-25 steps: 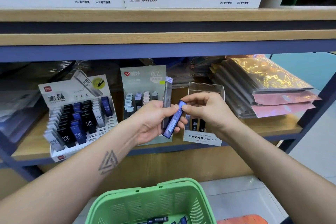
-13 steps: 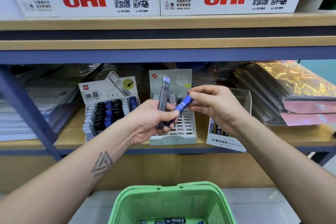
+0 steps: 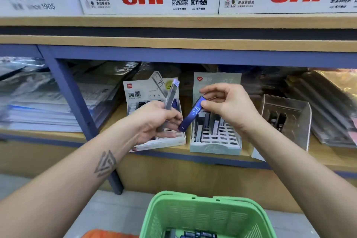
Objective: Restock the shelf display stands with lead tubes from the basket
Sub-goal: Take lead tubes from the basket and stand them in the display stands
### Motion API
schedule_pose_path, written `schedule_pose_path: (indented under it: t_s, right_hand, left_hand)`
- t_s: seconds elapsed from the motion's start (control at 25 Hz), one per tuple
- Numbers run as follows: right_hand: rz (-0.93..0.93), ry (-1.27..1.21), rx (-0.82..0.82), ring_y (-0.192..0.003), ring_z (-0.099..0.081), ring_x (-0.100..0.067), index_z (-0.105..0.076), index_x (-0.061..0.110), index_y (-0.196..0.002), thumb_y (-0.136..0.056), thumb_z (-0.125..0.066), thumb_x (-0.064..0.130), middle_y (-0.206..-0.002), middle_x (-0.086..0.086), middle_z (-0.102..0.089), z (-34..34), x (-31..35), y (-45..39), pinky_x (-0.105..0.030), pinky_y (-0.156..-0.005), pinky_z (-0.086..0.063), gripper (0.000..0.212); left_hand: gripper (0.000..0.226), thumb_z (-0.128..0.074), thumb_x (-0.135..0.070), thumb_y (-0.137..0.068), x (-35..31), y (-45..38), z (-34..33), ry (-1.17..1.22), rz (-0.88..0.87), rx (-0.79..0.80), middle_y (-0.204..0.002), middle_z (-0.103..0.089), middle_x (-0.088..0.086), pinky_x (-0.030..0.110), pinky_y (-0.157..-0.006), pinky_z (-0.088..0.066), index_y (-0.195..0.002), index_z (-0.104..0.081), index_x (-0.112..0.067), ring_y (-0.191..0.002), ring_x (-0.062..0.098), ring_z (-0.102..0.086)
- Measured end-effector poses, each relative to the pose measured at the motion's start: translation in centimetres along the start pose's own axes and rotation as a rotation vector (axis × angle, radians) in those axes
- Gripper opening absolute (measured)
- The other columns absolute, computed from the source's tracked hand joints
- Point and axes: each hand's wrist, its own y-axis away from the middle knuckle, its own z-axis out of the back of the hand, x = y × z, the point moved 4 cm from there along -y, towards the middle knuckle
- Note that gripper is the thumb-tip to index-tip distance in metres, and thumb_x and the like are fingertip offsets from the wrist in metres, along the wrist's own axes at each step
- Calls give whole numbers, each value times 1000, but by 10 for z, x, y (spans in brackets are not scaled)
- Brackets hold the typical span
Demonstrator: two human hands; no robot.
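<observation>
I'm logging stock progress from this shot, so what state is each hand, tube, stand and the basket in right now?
left hand: grips the grey lead tube
grey lead tube: held near upright
right hand: pinches the blue lead tube
blue lead tube: tilted, off the stands
middle stand: front slots unfilled
left stand: partly hidden by the hand
green basket: tubes inside

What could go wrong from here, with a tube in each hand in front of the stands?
1. The right hand pinches the blue HB 0.5 tube only at its top end; it could swing or slip free.
2. That tube hangs over the 0.7 stand, while the stand printed HB 0.5 sits to the left, so misfiling is possible.
3. The left hand grips a grey tube by its lower part; its long upper end might knock that stand's card.
</observation>
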Motion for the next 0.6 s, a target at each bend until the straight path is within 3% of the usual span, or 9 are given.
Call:
schedule_pose_path:
  t_s: [0.08, 0.2, 0.4, 0.6]
  right_hand:
    - [59, 182, -8, -87, -72, -14, -76, 18, -100, -86, -76, 3, -94, 1, -75, -10, 7, -5, -25, -80, -59, 21]
    - [153, 398, -15, -85, -67, -7, -77, 20, -100, -88, -76, 8, -92, 8, -72, -32, 12, -4, -21, -80, -53, 17]
    - [329, 789, -2, -91, -65, -25, -74, 19, -101, -90, -70, 10, -97, 0, -70, -73, -3, -13, -41, -79, -55, 15]
    - [267, 1026, -36, -83, -65, -36, -67, 10, -92, -86, -58, -9, -89, -10, -65, -99, -8, -41, -39, -64, -51, 22]
  left_hand:
    - [16, -55, -11, -100, 0, -2, 21, -76, -24, -125, -80, -71, 9, 29, -59, -55, -94, -69, -6, -64, 16, -65]
    - [15, -57, -12, -98, -4, 0, 46, -33, -10, -196, -61, -54, 4, 19, -39, -28, -83, -60, -9, -43, 10, -40]
    - [15, -42, -27, -105, -7, 5, 61, 106, 20, -173, -61, -46, 3, 15, -33, -20, -96, -47, -16, -41, 8, -29]
    - [14, -40, -24, -106, -3, -3, 64, 103, 25, -170, -62, -49, 4, 13, -33, -20, -98, -47, -14, -36, 8, -29]
